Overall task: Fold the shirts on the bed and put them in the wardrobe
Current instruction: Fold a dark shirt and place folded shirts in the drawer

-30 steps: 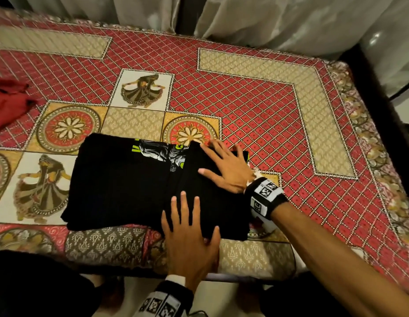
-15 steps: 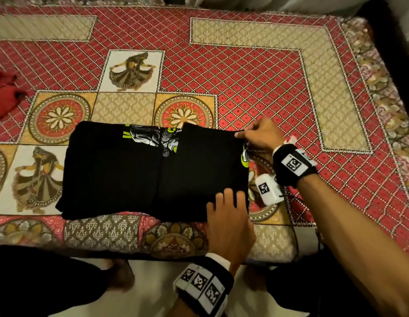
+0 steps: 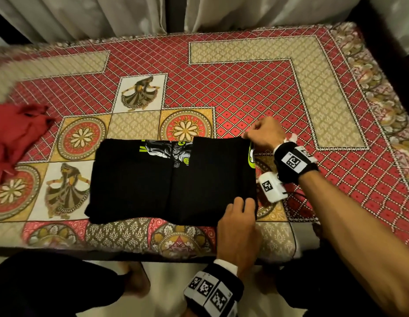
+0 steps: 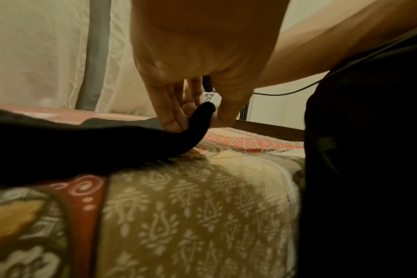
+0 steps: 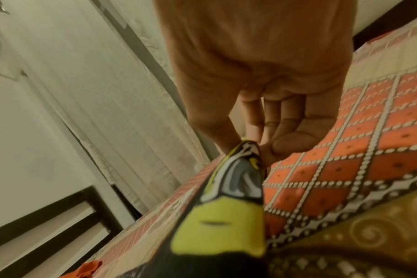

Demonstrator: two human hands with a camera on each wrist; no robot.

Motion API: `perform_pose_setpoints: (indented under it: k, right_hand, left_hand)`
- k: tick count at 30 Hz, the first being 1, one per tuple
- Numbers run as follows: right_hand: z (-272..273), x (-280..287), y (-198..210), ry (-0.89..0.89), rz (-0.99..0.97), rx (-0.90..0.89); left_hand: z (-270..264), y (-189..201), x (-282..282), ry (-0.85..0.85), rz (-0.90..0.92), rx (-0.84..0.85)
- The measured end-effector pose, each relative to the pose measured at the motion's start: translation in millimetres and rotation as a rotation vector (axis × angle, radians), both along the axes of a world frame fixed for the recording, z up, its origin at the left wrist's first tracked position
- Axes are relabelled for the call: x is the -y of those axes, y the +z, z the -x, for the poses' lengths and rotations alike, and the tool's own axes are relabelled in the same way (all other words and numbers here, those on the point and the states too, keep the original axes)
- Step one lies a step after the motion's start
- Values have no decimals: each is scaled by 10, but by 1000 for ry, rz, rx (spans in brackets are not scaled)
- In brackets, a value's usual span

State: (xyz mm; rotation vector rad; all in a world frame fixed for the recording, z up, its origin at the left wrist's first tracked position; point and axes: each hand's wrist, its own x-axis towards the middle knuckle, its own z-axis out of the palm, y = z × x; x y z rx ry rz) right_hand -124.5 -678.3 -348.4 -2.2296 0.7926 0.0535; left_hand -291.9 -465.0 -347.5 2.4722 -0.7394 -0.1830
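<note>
Partly, the print on the black shirt [image 3: 153, 184] is covered by its own folded layers, so only a grey and yellow-green strip shows along the far edge and at the right edge. Two shirts are visible: the black one, folded flat near the near edge of the bed [image 3: 244, 88], and one red shirt [image 3: 14, 138], crumpled at the far left and cut off by the picture border. The left hand [image 3: 239, 225] pinches the near right corner of the black shirt between thumb and fingers (the left wrist view shows the cloth lifted a little there). The right hand [image 3: 265, 135] pinches the far right corner, fingers curled. The bedspread to the far side and the right of the black shirt lies bare up to the curtains [image 3: 107, 17].
</note>
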Motion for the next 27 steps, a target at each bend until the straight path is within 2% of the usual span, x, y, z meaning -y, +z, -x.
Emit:
perform_pose_setpoints:
  k: [5,9,12,16,19,21,25,27]
  right_hand:
    - [527,469,320,-37,59,-116]
    - [1080,876,609,-155,-35,-103]
    - [1330,862,865,-188,-46,-89]
    - [1125,431,1330,-54,6,-78]
    - [556,-167,1516,110,95,-84]
    - [121,-696,1546,202,203,-84]
    - [-676,-1836,1312,337,297,-75]
    - [-866,-2222,1065,379,226,-86]
  left_hand:
    - [423,260,228,-25,174,-162]
    - [791,608,423,29,340,-353]
    - [886,720,350,79,417,-424]
    - [705,847,-69,209,572,-483]
    - [358,920,-579,332,727,-489]
    - [75,903,-979,433,761,-472]
    - [-510,613,-1818,628,671,-476]
    - [-702,428,-2110,670,413,-494]
